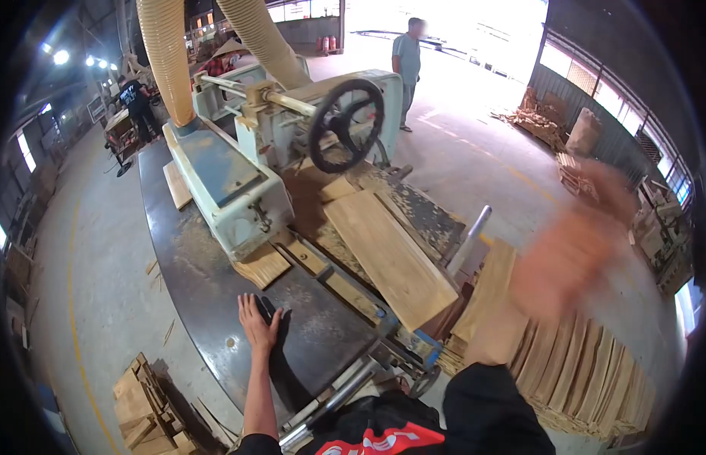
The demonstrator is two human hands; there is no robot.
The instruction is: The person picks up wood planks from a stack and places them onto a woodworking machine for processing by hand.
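Observation:
My left hand (258, 324) is open, its fingers stretched over the dark metal machine table (319, 334). Just beyond its fingertips, a wooden board (263, 265) sticks out from under the pale green machine head (250, 216). My right hand (569, 262) is raised at the right and smeared by motion, so its fingers cannot be made out. Below it stands a stack of wooden boards (588, 371), with a lighter board (485, 292) beside the hand. A wide plank (391, 258) lies on the machine, right of the metal guide rail (341, 284).
A black handwheel (346, 126) and ribbed dust hoses (165, 61) rise above the machine. Wood offcuts (148, 406) are piled at the lower left. One person (406, 68) stands behind the machine; another person (136, 102) is at the far left. A metal roller (470, 239) projects at the right.

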